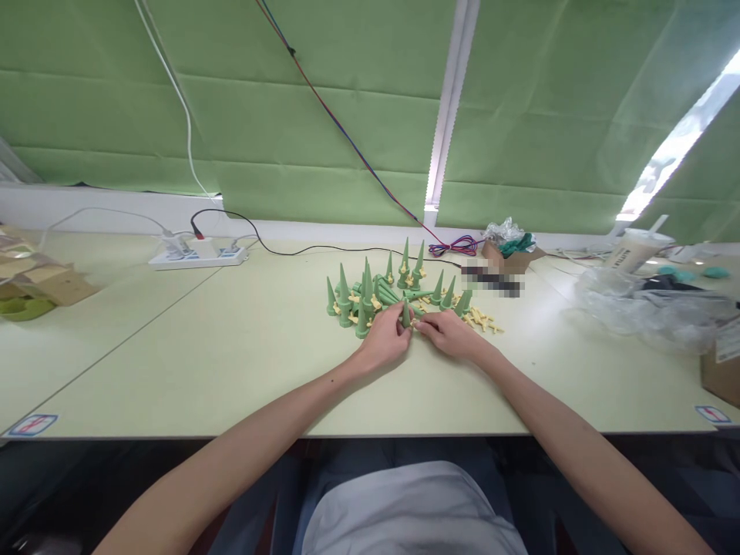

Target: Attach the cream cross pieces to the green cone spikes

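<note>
My left hand [386, 338] is closed around a small green pointed cone [405, 314], held upright just over the table. My right hand [449, 333] pinches a small yellow piece [413, 324] against the cone's side, its fingertips partly covering that piece. Left of my hands stand several green cones [344, 297], many with yellow pieces on their sides. More green cones [390, 290] lie on their sides behind my hands. Loose yellow pieces [484, 319] are heaped beyond my right hand, beside a few upright cones [448, 294].
A white power strip [200, 257] with plugs sits at the back left, its black cable [312, 248] running along the rear. Cardboard [58, 285] is at far left. At right are a lidded cup [636, 248], plastic bags [630, 304] and a box [722, 362].
</note>
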### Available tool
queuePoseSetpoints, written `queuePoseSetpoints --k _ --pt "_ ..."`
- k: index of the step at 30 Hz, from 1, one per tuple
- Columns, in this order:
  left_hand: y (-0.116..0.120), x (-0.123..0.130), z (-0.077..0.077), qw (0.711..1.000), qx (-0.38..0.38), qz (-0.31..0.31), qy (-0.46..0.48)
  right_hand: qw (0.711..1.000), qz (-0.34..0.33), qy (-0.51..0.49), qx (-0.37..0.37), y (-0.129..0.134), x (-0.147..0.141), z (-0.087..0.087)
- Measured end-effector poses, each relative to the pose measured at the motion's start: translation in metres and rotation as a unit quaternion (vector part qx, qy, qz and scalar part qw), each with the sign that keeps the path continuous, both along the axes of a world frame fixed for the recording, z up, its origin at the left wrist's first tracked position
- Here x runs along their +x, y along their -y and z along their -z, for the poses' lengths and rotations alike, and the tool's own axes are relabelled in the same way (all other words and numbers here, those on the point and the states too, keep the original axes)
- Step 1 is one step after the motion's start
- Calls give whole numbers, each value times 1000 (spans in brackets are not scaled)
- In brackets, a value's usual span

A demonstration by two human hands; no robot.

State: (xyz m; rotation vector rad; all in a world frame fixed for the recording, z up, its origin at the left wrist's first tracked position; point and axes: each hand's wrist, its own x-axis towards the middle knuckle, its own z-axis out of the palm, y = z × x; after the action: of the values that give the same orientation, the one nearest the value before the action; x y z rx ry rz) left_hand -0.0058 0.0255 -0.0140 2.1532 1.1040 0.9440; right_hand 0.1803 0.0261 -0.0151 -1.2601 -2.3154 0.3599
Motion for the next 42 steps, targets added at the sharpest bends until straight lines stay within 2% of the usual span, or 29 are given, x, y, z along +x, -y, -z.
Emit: queuePoseSetpoints --k 10,28,35,42 --pt "-2 2 5 999 30 -5 13 1000 1 -13 5 2 -2 -1" --pt "-4 2 10 999 40 9 17 1000 7 -20 5 2 -1 1" --pt "-1 4 2 999 10 -1 36 999 -1 -38 33 4 -5 5" --pt "-2 5 0 998 -19 -8 52 991 7 20 128 12 -17 8"
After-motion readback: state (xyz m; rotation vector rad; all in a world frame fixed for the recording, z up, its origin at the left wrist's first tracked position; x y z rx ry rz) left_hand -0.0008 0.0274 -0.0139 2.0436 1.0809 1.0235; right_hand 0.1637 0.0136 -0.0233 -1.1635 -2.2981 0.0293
